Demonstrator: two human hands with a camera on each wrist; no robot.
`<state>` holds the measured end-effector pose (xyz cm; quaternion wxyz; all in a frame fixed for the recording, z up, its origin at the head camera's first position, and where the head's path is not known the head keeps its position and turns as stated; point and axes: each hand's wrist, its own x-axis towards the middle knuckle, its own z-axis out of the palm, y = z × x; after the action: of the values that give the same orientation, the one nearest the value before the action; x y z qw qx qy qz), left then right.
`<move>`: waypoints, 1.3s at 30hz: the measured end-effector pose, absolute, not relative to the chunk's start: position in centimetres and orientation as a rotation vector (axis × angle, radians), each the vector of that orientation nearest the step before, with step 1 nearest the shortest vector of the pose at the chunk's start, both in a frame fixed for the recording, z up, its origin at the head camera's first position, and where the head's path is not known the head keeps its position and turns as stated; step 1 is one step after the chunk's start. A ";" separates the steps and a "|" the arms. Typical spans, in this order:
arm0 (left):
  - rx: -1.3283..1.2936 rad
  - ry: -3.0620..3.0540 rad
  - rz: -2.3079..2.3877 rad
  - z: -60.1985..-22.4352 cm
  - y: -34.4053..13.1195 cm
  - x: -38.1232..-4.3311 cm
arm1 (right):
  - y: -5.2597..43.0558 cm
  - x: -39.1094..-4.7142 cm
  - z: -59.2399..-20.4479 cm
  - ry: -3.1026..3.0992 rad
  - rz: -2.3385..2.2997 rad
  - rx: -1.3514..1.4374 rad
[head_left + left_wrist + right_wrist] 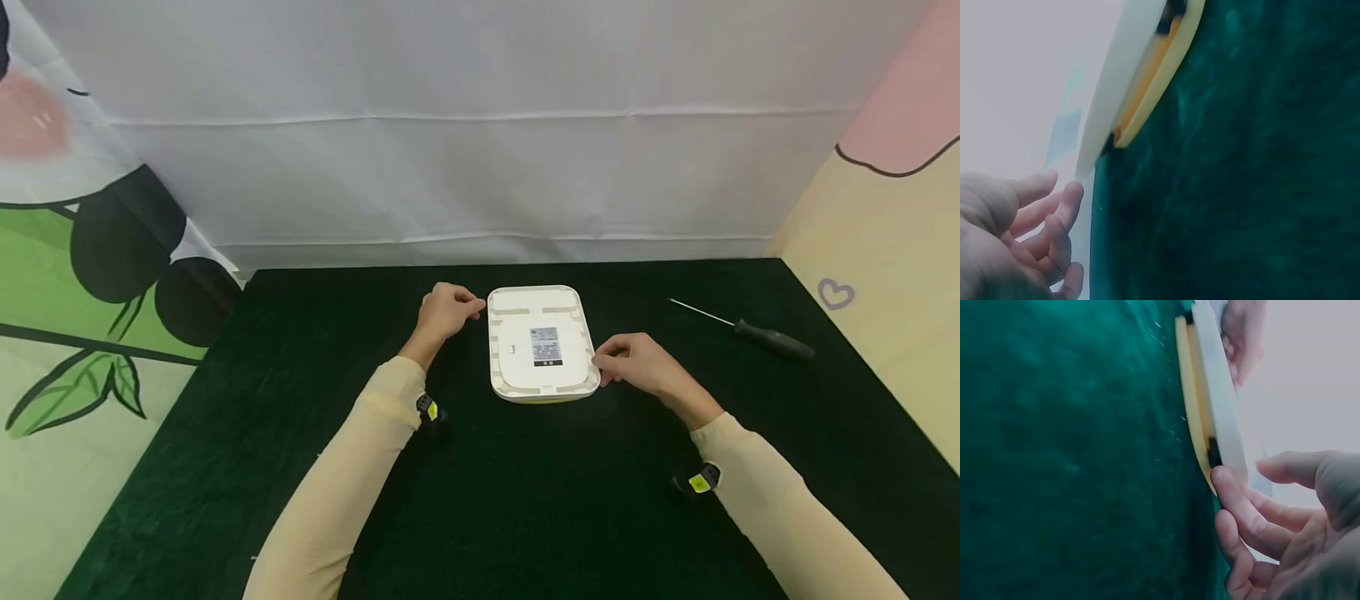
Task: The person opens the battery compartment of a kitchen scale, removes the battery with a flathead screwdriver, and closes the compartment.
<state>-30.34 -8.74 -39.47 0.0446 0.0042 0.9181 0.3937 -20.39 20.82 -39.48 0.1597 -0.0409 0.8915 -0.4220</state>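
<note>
A flat white device (517, 358) with rounded corners, probably a scale, lies with its labelled face up. Its printed label (547, 346) sits right of the middle. Below the white body, a yellow panel (1189, 400) shows along the near edge with small black parts between. My left hand (448, 310) is beside the far left edge, fingers loosely bent and fingertips close to the rim. At the near right corner my right hand (636, 362) grips the device, fingers against its side and thumb over the rim.
A screwdriver (772, 337) with a dark handle lies to the right, its shaft pointing to the back left. Dark green cloth (525, 500) covers the table. A white curtain (480, 183) hangs behind, with printed panels at both sides.
</note>
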 end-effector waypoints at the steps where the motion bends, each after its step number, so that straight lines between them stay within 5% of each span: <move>1: 0.000 2.814 1.199 -39.5 -8.7 -30.8 | 20.7 -20.1 -39.5 2.544 -1.207 -0.114; 21: -0.089 2.720 1.251 -40.2 -7.3 -33.5 | 19.2 -18.2 -40.7 2.464 -1.401 0.155; 39: -0.057 2.615 1.245 -39.9 -10.0 -32.4 | 20.2 -19.7 -40.1 2.525 -1.387 0.180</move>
<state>-32.44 -9.96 -39.90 0.1220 -0.0197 0.8959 0.4267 -19.67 20.20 -40.10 0.1272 0.0620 0.8676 -0.4767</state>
